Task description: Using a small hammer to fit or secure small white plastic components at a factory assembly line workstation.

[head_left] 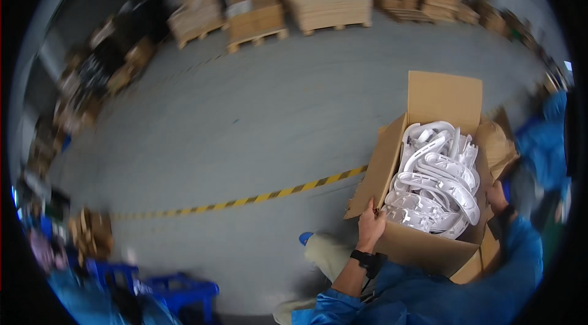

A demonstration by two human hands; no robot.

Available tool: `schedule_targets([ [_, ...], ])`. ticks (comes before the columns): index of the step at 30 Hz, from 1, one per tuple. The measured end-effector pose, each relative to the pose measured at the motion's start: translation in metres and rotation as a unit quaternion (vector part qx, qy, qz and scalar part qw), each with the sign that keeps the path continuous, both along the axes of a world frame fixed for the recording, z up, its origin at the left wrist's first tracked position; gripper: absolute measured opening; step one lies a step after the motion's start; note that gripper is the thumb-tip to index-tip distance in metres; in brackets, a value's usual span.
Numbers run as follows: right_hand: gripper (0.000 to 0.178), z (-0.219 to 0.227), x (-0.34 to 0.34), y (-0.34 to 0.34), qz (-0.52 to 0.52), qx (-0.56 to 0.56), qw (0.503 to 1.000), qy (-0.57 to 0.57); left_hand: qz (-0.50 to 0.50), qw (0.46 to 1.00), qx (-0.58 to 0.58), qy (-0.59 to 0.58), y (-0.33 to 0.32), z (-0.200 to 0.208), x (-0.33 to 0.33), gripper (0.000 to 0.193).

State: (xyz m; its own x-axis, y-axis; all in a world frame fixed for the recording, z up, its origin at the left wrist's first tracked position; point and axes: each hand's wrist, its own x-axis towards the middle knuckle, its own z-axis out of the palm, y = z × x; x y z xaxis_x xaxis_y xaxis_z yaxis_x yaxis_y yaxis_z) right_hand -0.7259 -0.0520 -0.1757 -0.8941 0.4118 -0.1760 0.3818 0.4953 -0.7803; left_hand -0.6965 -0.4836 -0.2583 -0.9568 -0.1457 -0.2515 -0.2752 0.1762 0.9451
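An open cardboard box (422, 246) stands at the right of the view, its flaps spread outward. White curved plastic parts (436, 178) with slots and clips fill it in a loose heap. My left hand (371, 226) grips the box at its near left corner, fingers over the edge beside the left flap. On the opposite side, my right hand (497, 196) holds the near right wall, its fingers partly hidden by the cardboard. Blue sleeves cover both forearms, and a black band is on my left wrist.
More cardboard (487, 251) lies under the box's near right side. A person in blue (545, 141) is close at the right. Yellow-black floor tape (263, 197) runs to the box. Blue stools (180, 288) stand lower left; loaded pallets (327, 9) line the back.
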Motion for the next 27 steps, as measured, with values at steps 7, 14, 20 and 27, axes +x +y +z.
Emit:
schedule_targets([
  [7,0.009,0.026,-0.097,-0.009,0.202,0.015,0.978,-0.045,0.198,0.98,-0.01,-0.01,0.068,0.024,0.068,0.062],
  [14,0.03,0.014,-0.197,-0.066,0.447,-0.008,0.895,0.001,0.458,0.888,0.014,0.041,0.154,0.017,0.116,0.066],
  [20,0.029,-0.034,-0.221,-0.212,0.615,0.07,0.785,0.019,0.573,0.817,0.004,0.059,0.151,0.007,0.157,0.066],
  [27,0.033,-0.11,-0.212,-0.449,0.7,0.062,0.711,-0.031,0.692,0.717,0.075,-0.036,0.095,-0.027,0.122,0.07],
])
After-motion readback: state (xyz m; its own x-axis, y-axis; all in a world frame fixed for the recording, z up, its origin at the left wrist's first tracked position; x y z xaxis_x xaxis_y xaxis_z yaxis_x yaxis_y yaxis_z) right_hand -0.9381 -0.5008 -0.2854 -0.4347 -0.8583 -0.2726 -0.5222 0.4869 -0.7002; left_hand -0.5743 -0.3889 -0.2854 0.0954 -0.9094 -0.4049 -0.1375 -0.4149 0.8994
